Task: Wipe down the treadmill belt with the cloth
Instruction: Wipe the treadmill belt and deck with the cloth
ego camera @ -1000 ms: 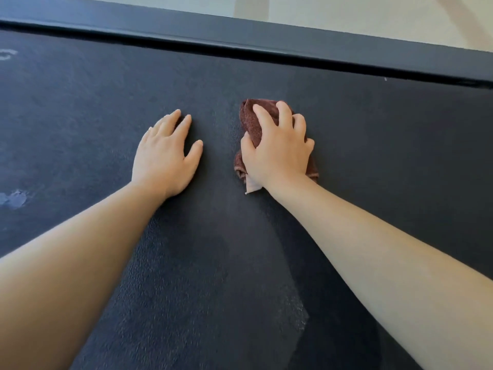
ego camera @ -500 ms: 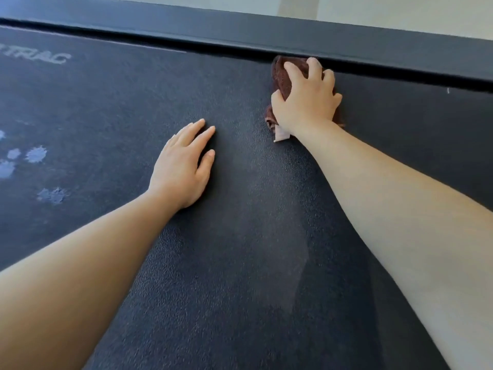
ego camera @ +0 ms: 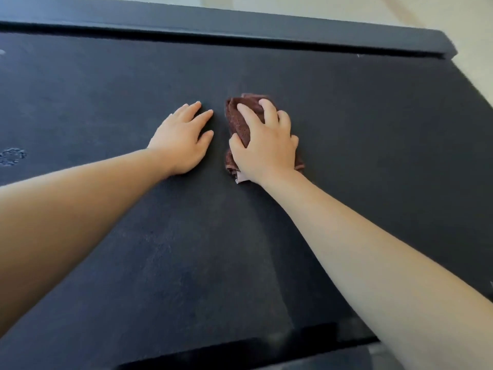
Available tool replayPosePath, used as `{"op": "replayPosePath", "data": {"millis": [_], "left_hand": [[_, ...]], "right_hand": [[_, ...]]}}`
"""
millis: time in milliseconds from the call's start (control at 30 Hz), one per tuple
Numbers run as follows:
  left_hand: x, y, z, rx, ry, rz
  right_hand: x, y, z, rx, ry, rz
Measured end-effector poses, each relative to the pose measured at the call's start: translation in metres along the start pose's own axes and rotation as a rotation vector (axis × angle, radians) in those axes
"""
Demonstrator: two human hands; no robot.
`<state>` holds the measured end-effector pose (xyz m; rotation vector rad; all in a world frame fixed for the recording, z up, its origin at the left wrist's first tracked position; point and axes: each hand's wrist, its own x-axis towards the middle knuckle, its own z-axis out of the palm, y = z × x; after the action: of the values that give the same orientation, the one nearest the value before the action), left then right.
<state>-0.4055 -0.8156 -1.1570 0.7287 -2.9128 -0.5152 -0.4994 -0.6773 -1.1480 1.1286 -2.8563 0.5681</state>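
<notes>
The right hand (ego camera: pixel 266 146) grips the cloth (ego camera: pixel 238 121) on the belt (ego camera: pixel 373 134), left hand (ego camera: pixel 181 141) flat alongside, smudge (ego camera: pixel 12 157) far left.

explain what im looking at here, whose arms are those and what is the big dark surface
There is no machine here: these are a person's two bare arms, seen from a camera worn on their head that looks forward and down. The big dark surface is a treadmill belt, with a dark side rail along its far edge and pale floor beyond. The left hand lies flat on the belt, fingers straight, holding nothing. The right hand grips a bunched reddish-brown cloth and presses it on the belt, for wiping. At the far left a pale smudge shows on the belt.
</notes>
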Motion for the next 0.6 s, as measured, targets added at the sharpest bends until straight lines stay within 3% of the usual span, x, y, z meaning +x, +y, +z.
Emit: {"op": "replayPosePath", "data": {"millis": [167, 333, 600], "left_hand": [[-0.026, -0.032, -0.012, 0.048, -0.025, 0.139], [-0.035, -0.058, -0.023, 0.084, -0.045, 0.163], [0.036, -0.068, -0.025, 0.006, 0.008, -0.091]], "right_hand": [[-0.069, -0.038, 0.005, -0.063, 0.025, 0.1], [-0.063, -0.056, 0.006, -0.071, 0.051, 0.182], [0.021, -0.054, 0.025, -0.018, 0.078, 0.154]]}}
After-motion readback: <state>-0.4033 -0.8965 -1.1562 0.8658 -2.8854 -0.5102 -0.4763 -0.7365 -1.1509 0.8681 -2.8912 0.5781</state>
